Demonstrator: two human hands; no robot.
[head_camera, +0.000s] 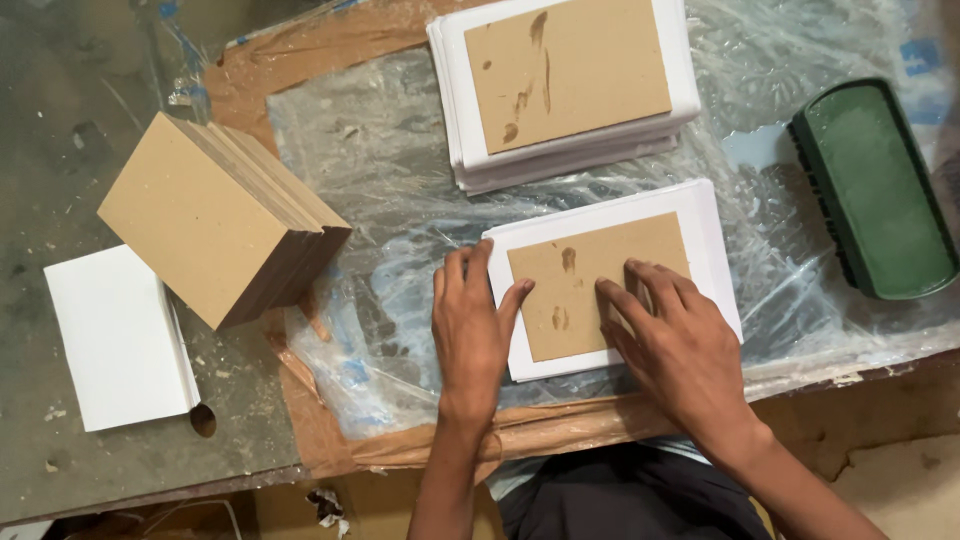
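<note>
No packages, labels, signs or screens in view.

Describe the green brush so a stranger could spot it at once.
Start at the plastic sheet covering the table. Go to its right edge, past the two stacks of white paper topped with brown card. The brush lies there: dark green, oblong, the only green thing.

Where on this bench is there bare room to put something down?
Bare plastic sheet lies between the cardboard stack and the two white sheet piles. Grey tabletop above the white paper is bare too. It is crowded around the hands: left hand and right hand press the brown board, with the green brush alongside.
</note>
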